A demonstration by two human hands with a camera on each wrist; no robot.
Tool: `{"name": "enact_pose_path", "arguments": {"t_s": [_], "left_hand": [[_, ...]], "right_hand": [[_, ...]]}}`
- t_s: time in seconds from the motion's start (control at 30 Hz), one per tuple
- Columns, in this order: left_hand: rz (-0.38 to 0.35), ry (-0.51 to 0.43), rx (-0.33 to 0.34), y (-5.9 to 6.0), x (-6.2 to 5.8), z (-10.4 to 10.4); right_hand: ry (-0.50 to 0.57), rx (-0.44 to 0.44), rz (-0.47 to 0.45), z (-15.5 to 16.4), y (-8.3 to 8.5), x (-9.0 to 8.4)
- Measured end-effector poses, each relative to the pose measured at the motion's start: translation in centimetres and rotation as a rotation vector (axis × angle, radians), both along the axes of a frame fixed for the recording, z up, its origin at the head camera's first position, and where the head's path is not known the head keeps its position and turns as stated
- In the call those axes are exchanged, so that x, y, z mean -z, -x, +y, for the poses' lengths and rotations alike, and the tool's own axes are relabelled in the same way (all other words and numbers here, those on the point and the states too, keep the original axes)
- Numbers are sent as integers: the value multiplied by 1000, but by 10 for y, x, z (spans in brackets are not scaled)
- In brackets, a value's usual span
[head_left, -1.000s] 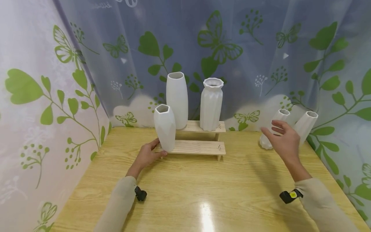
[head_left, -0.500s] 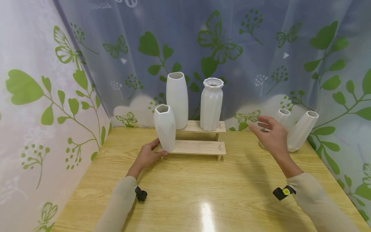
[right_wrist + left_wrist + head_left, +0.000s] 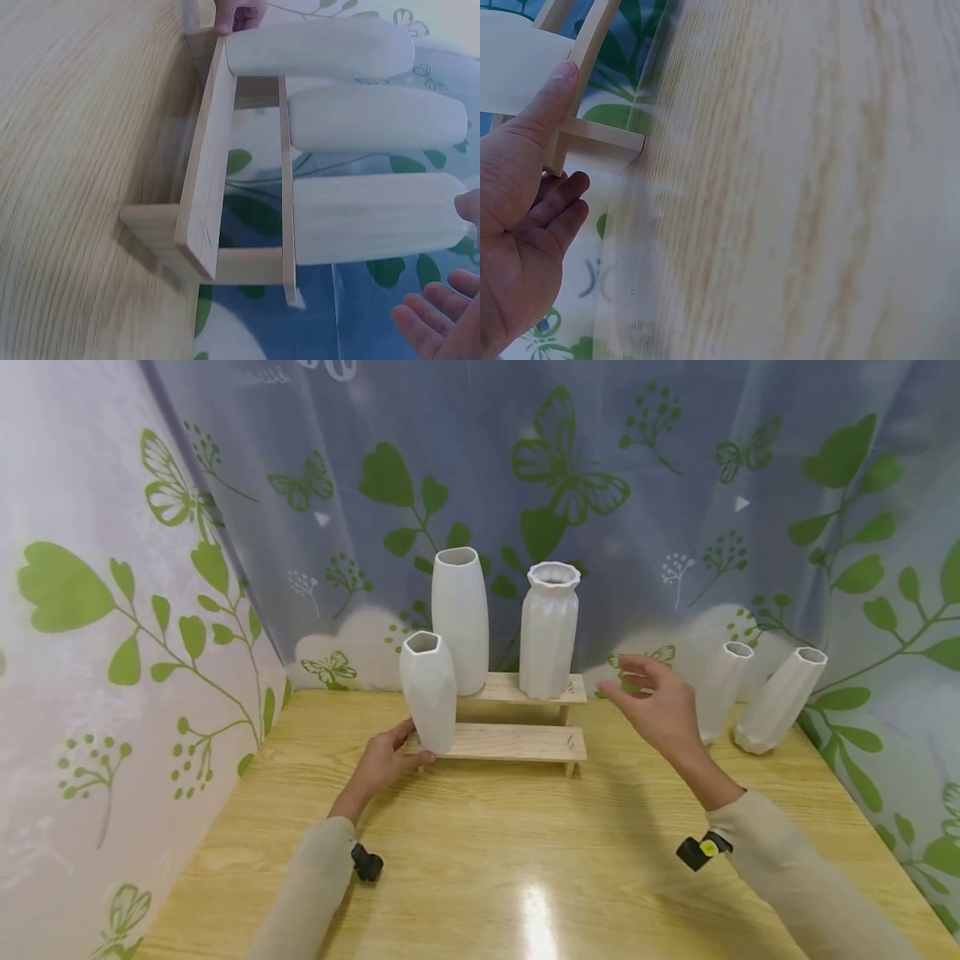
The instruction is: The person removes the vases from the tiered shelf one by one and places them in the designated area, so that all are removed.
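1. Leftmost, left hand (image 3: 382, 764): rests at the left end of the wooden step rack (image 3: 517, 742), thumb laid along the lower board's edge, fingers loosely bent under it and partly hidden in the head view.
2. Faceted vase (image 3: 428, 692): upright on the lower step, just above that thumb; interior not visible.
3. Tall smooth vase (image 3: 459, 619): upright on the upper step, mouth open; contents cannot be made out.
4. Ribbed vase (image 3: 549, 630): upright on the upper step, beside the tall one; inside is dark.
5. Right hand (image 3: 654, 710): hovers in the air right of the rack, fingers spread and relaxed, holding nothing; cut off at the frame edge in the right wrist view.
6. Slim leaning vase (image 3: 722, 687): on the table (image 3: 525, 860), base partly hidden behind the right hand.
7. Angular leaning vase (image 3: 780, 700): rightmost, tilted toward the curtain (image 3: 675, 485).
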State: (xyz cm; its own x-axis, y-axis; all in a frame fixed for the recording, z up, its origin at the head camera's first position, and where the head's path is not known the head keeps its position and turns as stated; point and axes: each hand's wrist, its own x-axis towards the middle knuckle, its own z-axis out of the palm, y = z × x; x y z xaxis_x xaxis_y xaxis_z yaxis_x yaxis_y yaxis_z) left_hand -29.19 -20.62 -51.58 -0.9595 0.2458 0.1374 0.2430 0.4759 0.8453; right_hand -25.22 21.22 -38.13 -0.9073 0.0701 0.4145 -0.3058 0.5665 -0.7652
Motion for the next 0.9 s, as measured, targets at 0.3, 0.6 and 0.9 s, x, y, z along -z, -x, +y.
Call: {"name": "enact_pose_path", "arguments": {"t_s": [0.3, 0.6, 0.9], "left_hand": [[3, -6, 1, -1, 1, 1], [8, -17, 12, -1, 1, 1], [7, -12, 8, 1, 4, -1]], "right_hand": [[9, -122, -13, -32, 3, 2], [44, -253, -2, -69, 7, -2], [27, -324, -56, -100, 16, 0]]}}
